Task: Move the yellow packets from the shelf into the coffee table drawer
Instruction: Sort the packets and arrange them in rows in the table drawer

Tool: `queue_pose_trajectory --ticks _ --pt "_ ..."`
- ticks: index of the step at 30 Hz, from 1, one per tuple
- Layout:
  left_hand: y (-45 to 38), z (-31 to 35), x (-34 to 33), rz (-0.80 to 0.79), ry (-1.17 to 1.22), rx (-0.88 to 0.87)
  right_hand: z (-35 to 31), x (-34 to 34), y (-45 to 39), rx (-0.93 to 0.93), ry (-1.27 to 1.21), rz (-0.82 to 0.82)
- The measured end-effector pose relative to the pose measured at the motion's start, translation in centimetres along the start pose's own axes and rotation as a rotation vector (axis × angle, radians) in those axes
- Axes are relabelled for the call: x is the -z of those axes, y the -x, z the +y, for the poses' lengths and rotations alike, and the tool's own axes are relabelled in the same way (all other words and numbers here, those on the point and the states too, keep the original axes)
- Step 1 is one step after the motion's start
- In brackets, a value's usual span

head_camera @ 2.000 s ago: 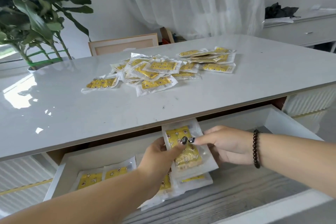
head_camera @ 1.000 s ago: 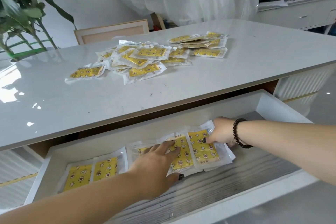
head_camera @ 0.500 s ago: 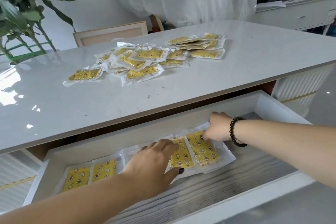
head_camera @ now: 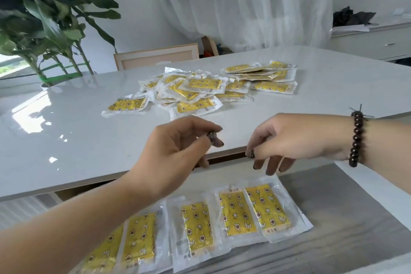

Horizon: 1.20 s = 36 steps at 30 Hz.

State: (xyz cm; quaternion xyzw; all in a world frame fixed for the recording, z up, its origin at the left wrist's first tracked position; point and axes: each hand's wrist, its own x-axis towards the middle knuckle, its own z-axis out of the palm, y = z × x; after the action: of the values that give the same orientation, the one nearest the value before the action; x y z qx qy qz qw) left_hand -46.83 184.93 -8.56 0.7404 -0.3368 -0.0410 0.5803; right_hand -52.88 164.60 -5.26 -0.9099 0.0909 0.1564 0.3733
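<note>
Yellow packets (head_camera: 235,213) lie in a row in the open drawer (head_camera: 347,213), with more piled on the tabletop (head_camera: 66,140). Your left hand (head_camera: 178,151) and right hand (head_camera: 295,140) hover above the drawer, fingers loosely curled, holding nothing.

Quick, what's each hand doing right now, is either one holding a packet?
Left hand: empty, fingers loosely curled, above the drawer.
Right hand: empty, fingers hanging loose, holding no packet.

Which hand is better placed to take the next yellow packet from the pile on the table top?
Probably the left hand: it is empty and hangs just before the nearest packets of the pile. The right hand, also empty, sits lower, over the table edge and the open drawer.
</note>
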Motion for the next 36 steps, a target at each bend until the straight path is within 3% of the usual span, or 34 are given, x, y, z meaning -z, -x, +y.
queue_pose_trajectory --ticks 3,5,7,9,13,17,24,36 --pt "-3.1 -0.5 1.6 0.125 0.024 0.045 -0.8 2.1 -1.5 0.054 -0.122 0.205" --pt "-5.5 -1.6 2.6 0.175 -0.044 0.061 -0.2 3.6 -4.3 0.097 -0.099 0.479" --pt "-8.0 -2.8 3.3 0.192 -0.225 0.083 0.8 5.3 -7.8 0.107 0.019 0.757" --pt "-10.4 -3.9 3.8 0.158 -0.498 0.154 1.8 6.6 -11.0 0.094 0.097 0.881" --pt "-15.0 -6.2 4.6 0.074 -0.895 0.248 4.2 8.5 -15.5 -0.119 0.19 0.806" --pt "-17.3 -8.0 5.3 -0.042 -1.004 0.444 5.1 8.7 -17.6 -0.253 0.375 0.586" --pt "-15.1 -7.8 5.2 -0.118 -1.088 0.373 3.0 6.2 -16.3 -0.195 0.453 0.483" --pt "-9.0 -5.9 4.7 -0.096 -1.101 0.319 -0.9 0.0 -11.3 -0.053 0.534 0.429"
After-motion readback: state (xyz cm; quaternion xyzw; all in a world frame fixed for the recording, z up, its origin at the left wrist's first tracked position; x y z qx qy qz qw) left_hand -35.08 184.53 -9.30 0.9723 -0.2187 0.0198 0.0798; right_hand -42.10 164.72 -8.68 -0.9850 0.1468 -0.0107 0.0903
